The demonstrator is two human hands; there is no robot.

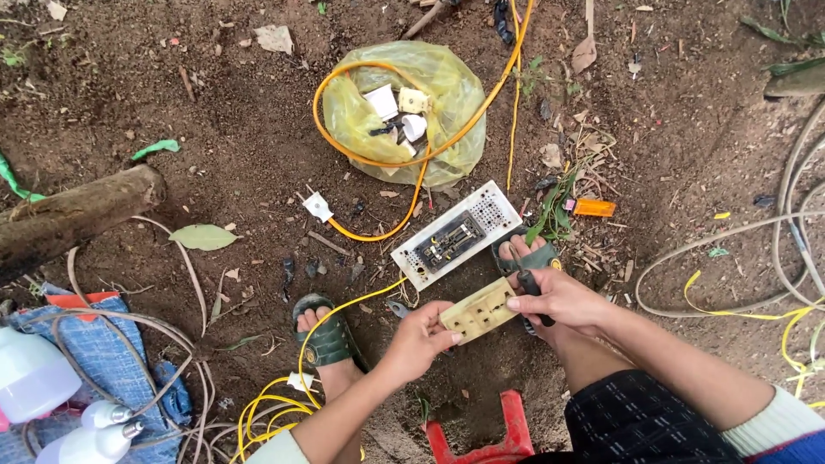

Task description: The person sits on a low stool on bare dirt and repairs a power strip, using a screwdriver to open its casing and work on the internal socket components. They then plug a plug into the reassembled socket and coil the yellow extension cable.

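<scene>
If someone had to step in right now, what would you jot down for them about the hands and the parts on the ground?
Left hand: grips the cream socket cover by its lower left end.
Right hand: steadies the cover's right end and holds a dark-handled tool.
Open socket base lies on the dirt just beyond the cover, insides exposed.
Yellow bag of plugs lies farther out; yellow cable loops over it.
Done: cover is off the base. Left: the base is not yet closed.

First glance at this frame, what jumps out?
The yellow bag at top centre, with white plugs inside and an orange cable looped over it. Below it an opened socket board lies on the dirt. Lower centre, the left hand and right hand hold a beige socket plate.
</scene>
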